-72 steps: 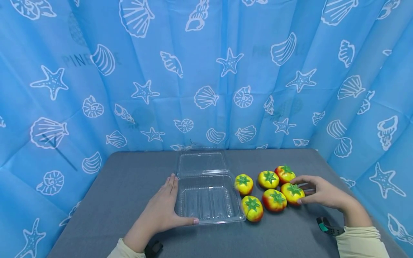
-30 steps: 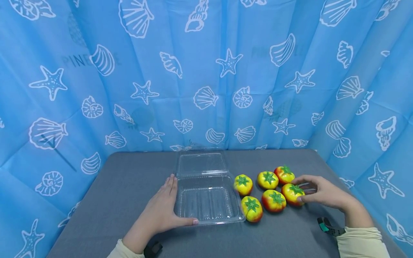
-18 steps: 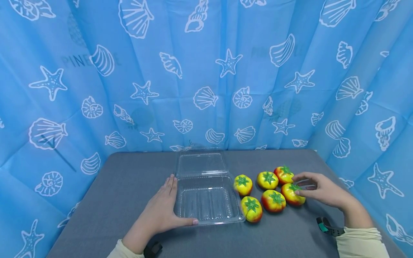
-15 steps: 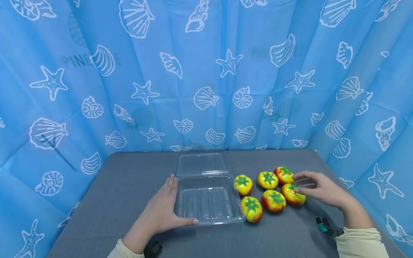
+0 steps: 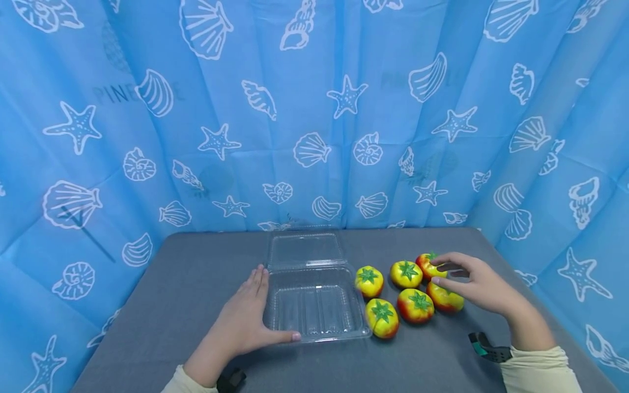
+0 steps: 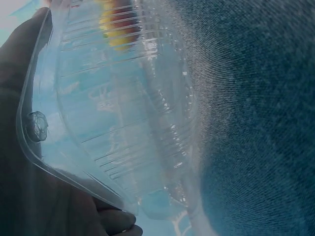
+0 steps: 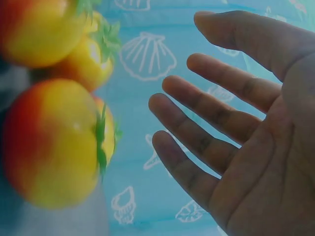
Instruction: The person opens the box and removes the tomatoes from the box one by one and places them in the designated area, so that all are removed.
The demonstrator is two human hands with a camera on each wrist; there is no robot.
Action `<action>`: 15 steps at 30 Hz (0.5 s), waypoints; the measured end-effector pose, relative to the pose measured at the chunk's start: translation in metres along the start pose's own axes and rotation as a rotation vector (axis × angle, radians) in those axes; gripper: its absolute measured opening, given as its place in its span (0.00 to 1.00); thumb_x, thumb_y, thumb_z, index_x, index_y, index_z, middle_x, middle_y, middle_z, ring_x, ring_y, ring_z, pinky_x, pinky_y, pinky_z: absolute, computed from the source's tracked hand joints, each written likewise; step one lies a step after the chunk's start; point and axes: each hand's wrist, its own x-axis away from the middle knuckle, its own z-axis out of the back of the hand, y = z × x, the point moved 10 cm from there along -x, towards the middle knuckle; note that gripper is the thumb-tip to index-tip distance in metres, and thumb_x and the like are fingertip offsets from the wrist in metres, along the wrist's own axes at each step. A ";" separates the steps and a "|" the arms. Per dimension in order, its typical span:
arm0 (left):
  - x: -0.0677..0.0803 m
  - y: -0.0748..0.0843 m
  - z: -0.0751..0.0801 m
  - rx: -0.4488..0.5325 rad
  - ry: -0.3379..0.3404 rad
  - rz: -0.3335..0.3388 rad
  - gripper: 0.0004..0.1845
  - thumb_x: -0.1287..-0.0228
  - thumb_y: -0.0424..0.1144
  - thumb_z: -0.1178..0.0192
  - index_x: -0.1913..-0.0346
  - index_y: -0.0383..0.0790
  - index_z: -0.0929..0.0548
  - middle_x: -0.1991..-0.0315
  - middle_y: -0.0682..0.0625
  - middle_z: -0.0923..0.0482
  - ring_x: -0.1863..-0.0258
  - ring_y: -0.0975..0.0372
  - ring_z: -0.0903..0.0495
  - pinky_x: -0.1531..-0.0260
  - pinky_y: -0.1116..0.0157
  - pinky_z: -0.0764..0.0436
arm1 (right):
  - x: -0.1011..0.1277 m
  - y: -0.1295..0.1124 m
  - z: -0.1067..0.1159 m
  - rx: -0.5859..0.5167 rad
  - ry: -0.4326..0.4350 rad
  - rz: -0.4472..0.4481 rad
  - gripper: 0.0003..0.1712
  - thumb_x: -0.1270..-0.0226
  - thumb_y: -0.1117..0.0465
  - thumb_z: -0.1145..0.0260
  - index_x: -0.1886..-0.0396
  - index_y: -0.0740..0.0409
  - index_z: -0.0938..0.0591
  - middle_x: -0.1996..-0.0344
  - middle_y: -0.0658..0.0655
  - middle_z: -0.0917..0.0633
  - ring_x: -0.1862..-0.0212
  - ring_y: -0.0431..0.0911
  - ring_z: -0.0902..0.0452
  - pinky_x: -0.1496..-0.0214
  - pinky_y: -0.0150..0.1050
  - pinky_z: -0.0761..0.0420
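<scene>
A clear plastic clamshell box [image 5: 314, 311] stands on the table with its lid [image 5: 306, 249] folded back. My left hand [image 5: 241, 316] lies along its left side, fingers straight, thumb against the front rim. In the left wrist view the clear wall [image 6: 108, 108] shows beside that hand. My right hand [image 5: 474, 281] hovers above the nearer right fruit [image 5: 446, 300], partly covering it and the one behind [image 5: 428, 266]. The right wrist view shows that hand [image 7: 241, 132] with spread fingers, apart from the yellow-red, tomato-like fruits [image 7: 51, 142] with green star-shaped tops.
More such fruits [image 5: 415, 305] sit right of the box; the two leftmost, one [image 5: 369, 281] behind the other [image 5: 381, 318], are close to its right wall. A grey cloth covers the table [image 5: 206, 262]. A blue shell-print curtain [image 5: 314, 109] hangs behind.
My right hand has come off the nearer right fruit, rising and moving left over the fruits. The left hand and the box stay in place.
</scene>
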 end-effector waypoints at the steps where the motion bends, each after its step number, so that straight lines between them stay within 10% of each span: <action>1: 0.000 0.000 0.002 -0.007 0.005 -0.003 0.81 0.60 0.91 0.40 0.15 0.32 0.49 0.13 0.36 0.58 0.13 0.44 0.53 0.20 0.42 0.36 | 0.000 -0.003 0.000 0.002 0.010 0.012 0.19 0.23 0.53 0.30 0.40 0.59 0.15 0.42 0.61 0.12 0.45 0.60 0.15 0.46 0.40 0.12; 9: -0.001 0.004 0.025 -0.067 0.155 -0.047 0.67 0.49 0.89 0.44 0.19 0.40 0.33 0.19 0.39 0.34 0.21 0.44 0.32 0.29 0.40 0.24 | -0.003 -0.017 -0.001 0.010 0.060 0.053 0.17 0.25 0.54 0.28 0.42 0.55 0.14 0.43 0.59 0.12 0.45 0.56 0.14 0.47 0.34 0.13; 15: 0.005 0.008 0.054 -0.156 0.415 -0.133 0.48 0.42 0.82 0.40 0.45 0.38 0.09 0.55 0.44 0.08 0.56 0.50 0.10 0.56 0.47 0.10 | -0.005 -0.024 -0.002 0.027 0.112 0.064 0.14 0.25 0.53 0.28 0.45 0.51 0.13 0.46 0.58 0.11 0.46 0.56 0.15 0.47 0.43 0.11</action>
